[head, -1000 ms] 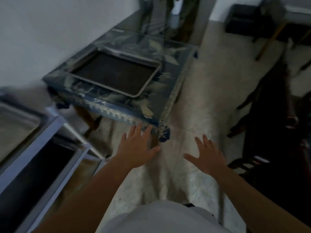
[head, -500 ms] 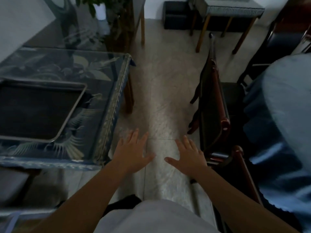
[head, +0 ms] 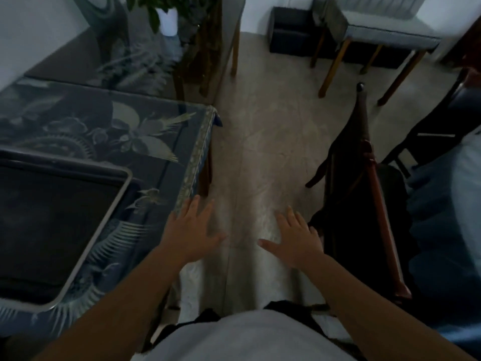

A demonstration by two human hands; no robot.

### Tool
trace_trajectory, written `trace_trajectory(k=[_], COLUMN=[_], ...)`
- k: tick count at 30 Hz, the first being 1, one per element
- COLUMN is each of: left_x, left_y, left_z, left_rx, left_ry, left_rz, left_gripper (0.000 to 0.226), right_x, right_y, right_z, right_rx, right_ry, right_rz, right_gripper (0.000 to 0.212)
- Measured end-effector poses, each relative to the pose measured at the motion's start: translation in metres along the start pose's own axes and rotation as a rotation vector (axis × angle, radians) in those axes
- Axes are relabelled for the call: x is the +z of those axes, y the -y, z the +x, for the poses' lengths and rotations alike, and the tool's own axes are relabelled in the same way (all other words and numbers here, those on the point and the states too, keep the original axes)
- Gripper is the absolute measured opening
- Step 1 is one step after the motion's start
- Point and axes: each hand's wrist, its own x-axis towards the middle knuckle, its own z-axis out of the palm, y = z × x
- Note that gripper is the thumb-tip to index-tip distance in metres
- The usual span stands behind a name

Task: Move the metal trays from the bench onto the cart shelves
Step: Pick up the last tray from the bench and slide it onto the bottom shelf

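A dark metal tray (head: 52, 225) with a pale rim lies flat on the bench (head: 166, 162), which is covered in a blue patterned cloth under glass, at the left. My left hand (head: 191, 230) hovers open over the bench's right edge, fingers spread, holding nothing. To its right, my right hand (head: 296, 238) is open above the floor with nothing in it. Neither hand touches the tray. The cart is out of view.
A dark wooden chair (head: 374, 204) stands close on the right, with blue fabric (head: 447, 217) beyond it. A potted plant (head: 169, 14) and side table sit at the back left; a grey stool (head: 377, 32) and a black box (head: 289, 29) at the back. Pale tiled floor (head: 260, 152) runs between.
The view has swung right and the cart has left the frame at the left. The bench and tray now sit nearer the left edge. Both hands stay open and empty.
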Motion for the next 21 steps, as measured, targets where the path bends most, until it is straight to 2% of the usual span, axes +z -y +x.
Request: trace_trajectory(k=[4, 8, 15, 21], left_x=[-0.018, -0.013, 0.007, 0.016], left_y=[0.043, 0.098, 0.154, 0.133], left_z=[0.024, 0.028, -0.020, -0.054], left_rx=[-0.134, -0.390, -1.014, -1.371], left_ry=[-0.005, -0.001, -0.061, -0.110], left_rz=[-0.073, -0.128, -0.308, -0.522], left_gripper=[0.106, 0.099, 0.096, 0.095], right_x=[-0.021, -0.024, -0.050, -0.047], right_y=[0.030, 0.077, 0.217, 0.329], right_z=[0.067, 0.141, 0.258, 0.261], right_rx=[-0.109, -0.310, -0.867, -1.314], right_ry=[0.091, 0.128, 0.272, 0.301], right_rz=[-0.009, -0.106, -0.207, -0.473], right_gripper=[0.115, 0.122, 0.120, 0.101])
